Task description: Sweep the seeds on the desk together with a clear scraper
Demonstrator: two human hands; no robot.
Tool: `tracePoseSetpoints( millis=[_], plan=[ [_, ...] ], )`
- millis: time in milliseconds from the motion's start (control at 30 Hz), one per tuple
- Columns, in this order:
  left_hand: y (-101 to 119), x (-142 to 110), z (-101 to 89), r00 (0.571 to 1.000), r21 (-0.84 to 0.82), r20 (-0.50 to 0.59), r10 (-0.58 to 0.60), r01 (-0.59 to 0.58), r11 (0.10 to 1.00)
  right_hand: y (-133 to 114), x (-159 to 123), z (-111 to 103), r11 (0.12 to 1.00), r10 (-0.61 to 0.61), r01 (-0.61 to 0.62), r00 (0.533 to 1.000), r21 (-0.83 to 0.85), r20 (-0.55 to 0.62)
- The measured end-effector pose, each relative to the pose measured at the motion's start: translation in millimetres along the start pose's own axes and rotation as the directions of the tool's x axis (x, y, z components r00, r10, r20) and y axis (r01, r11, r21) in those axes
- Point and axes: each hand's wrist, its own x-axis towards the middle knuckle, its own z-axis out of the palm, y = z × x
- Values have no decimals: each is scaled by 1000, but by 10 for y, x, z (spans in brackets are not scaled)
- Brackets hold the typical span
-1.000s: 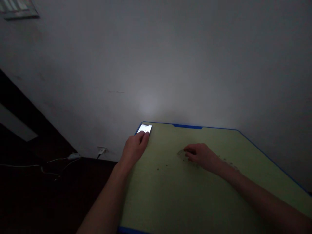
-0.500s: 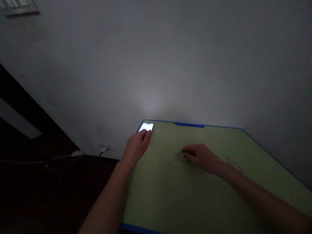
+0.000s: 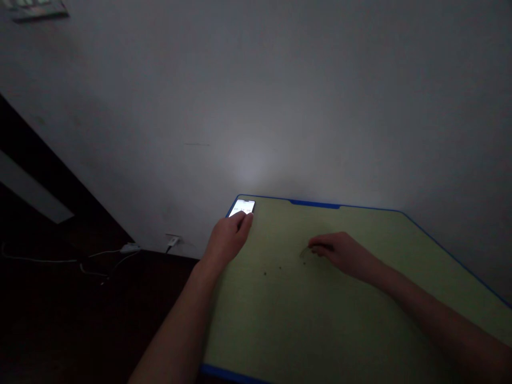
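Observation:
My left hand (image 3: 231, 237) lies over the lower part of a phone (image 3: 245, 205), fingers curled at it and the thumb along its right edge. The phone's screen glows white with digits on it. Over the middle of the table my right hand (image 3: 338, 250) is closed in a pinch. From its fingertips a thin, pale, curved strand (image 3: 304, 250) reaches down to the left; its full shape is too dim to make out. A small dark speck (image 3: 304, 263) is just below the strand. Two more dark specks, one nearer (image 3: 264, 273) and one farther (image 3: 280, 268), lie to the left.
The pale green table (image 3: 248, 320) has a blue rim and stands against a grey wall (image 3: 320, 106). Left of it, a plug (image 3: 173, 241) sits in a wall socket, and white cables (image 3: 100, 253) run over the dark floor. The room is dim.
My right hand has moved slightly right with the strand, whose rounded outline shows less now. Dark specks seen beyond my right forearm no longer show. My left hand stays at the phone.

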Motion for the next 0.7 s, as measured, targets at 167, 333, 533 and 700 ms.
tracePoseSetpoints(
  millis=[167,333,533,700],
  plan=[
    [-9,-1,10,1000,1,1,2,-2,1000,-161,-76,72,998,-18,19,1000,-66,15],
    [-3,1,5,1000,16,8,2,-2,1000,-316,-34,160,1000,21,-21,999,-22,-33],
    [24,3,0,1000,33,15,16,-16,999,-431,97,287,997,81,-80,993,7,-90],
    [21,-2,12,999,37,4,32,-32,999,-611,203,379,999,30,-27,997,47,-67]
  ],
)
